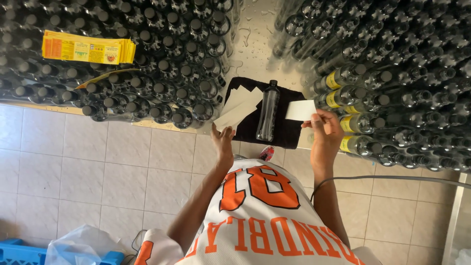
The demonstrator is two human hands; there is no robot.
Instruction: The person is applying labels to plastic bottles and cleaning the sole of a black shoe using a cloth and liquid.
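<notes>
A clear plastic bottle with a black cap [268,111] lies on its side on a black cloth [290,132] at the table's front edge. My left hand [223,141] holds a fanned stack of white label sheets [239,106] just left of the bottle, over the cloth. My right hand [325,126] pinches a single white label [300,110] to the right of the bottle, slightly above the cloth.
Several upright dark-capped bottles [162,64] crowd the table's left side, with a stack of yellow labels [88,48] resting on them. Several more bottles, some with yellow labels [351,98], fill the right. A wet strip of table [255,39] lies between. Blue crate [19,251] on the tiled floor.
</notes>
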